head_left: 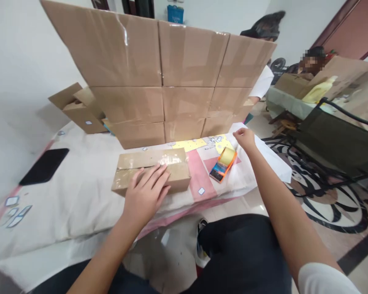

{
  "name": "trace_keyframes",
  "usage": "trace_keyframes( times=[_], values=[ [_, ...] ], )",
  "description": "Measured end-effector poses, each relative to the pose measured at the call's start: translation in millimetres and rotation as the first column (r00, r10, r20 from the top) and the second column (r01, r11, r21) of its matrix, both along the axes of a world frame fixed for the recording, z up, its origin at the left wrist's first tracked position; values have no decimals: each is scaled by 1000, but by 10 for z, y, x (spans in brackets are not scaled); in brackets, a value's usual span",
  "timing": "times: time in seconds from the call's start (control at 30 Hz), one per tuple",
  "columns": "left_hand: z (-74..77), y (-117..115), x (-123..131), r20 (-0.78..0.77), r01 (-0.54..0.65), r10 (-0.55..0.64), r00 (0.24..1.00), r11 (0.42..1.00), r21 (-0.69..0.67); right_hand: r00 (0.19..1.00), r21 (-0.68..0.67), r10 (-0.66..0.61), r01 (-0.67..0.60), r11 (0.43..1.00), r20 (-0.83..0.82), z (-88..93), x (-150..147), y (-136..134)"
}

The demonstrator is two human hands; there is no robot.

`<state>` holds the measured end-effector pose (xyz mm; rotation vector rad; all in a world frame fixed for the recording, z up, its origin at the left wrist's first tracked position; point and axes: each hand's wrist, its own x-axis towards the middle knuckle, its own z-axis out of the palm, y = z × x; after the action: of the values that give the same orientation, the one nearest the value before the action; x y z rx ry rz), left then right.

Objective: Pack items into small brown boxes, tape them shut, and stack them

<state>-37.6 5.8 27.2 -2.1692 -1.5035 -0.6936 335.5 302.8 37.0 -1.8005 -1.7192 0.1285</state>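
Observation:
My left hand (149, 185) lies on top of a small taped cardboard box (178, 163), its fingers stretched out across the lid seam. To the right of that box, an orange tape dispenser (223, 165) with a roll of yellowish tape rests on the patterned cloth. My right hand (245, 138) is raised beyond the dispenser, near the right edge of the table. Its thumb and fingers are pinched together, and I cannot make out what, if anything, is between them. Behind the small box stands a wall of stacked cardboard boxes (187, 102), three across and three high.
An open cardboard box (86, 114) sits at the back left, with a black phone-like slab (44, 166) nearer me. A person's white sleeve (262, 83) shows behind the stack. On the right are a dark folding chair (331, 141) and another person by a table with a yellow bottle (319, 90).

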Motion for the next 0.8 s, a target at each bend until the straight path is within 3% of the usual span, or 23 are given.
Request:
trace_keyframes(
  times=[0.07,0.17,0.33,0.6,0.8],
  values=[
    [-16,38,-12,-29,8,-7,1000,999,44,997,-86,75,-73,994,27,-216,78,190],
    [-49,80,-25,-65,1,5,998,995,98,980,-112,189,-182,977,62,-494,99,486],
    [-63,132,-16,-111,-5,18,994,993,114,903,-142,408,-390,910,135,-741,26,827],
    [-60,116,-1,-112,4,11,994,991,135,940,-19,338,-340,940,-50,-828,-19,826],
    [-66,94,24,-118,6,13,993,986,165,929,25,368,-369,929,32,-687,135,640]
  ],
)
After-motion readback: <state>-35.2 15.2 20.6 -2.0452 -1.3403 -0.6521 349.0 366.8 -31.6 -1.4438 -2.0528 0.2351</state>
